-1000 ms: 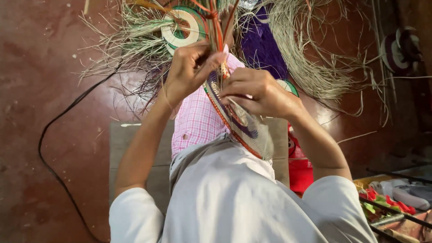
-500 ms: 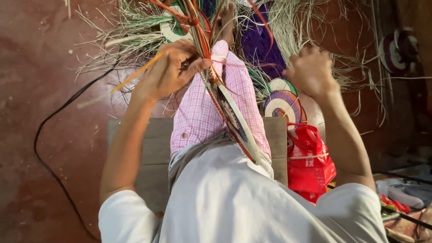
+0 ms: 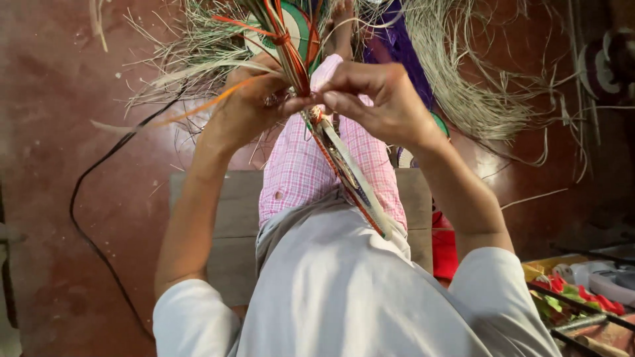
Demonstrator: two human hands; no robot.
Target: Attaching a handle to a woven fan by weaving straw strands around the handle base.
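I see the woven coiled disc (image 3: 350, 175) edge-up over the pink-checked lap; my left hand (image 3: 248, 109) clamps its rim, right hand (image 3: 377, 99) pinches an orange strand (image 3: 291, 56) just above; I'd keep tension snug.

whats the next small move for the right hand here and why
Probably draw the pinched strand snug against the woven band. The right hand pinches at the band's top edge, the left hand braces the orange strands, and loose ends fan out above.
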